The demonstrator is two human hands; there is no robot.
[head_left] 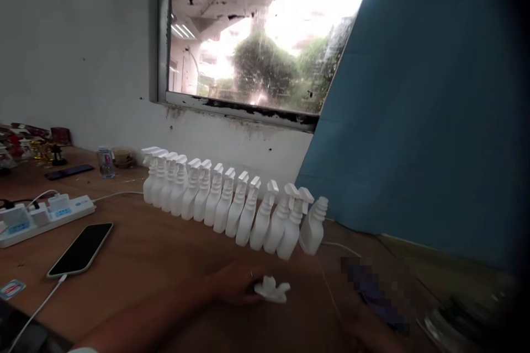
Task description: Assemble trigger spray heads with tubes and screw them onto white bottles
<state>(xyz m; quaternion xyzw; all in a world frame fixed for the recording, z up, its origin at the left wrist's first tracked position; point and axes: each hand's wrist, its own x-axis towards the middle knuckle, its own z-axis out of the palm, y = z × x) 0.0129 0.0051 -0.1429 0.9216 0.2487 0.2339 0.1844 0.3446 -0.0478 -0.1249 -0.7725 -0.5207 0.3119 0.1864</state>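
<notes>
My left hand [238, 287] reaches in from the lower left, fingers closed round a white spray trigger head [272, 290]. At the bottom right, my right hand [368, 330] is dim and blurred; its fingers do not show clearly. Beyond my hands, several white spray bottles [247, 220] stand upright in a slanting row, close together, with trigger heads on top. The bottle at the row's right end [313, 229] has a bare neck and no trigger head. Neither hand touches the row.
On the left lie a phone [80, 251] with a white cable, a power strip [78, 208], a dark phone [69, 172] and a small card [12, 289]. A clear bottle [106, 164] stands near the wall. A transparent object [451, 322] is at the lower right.
</notes>
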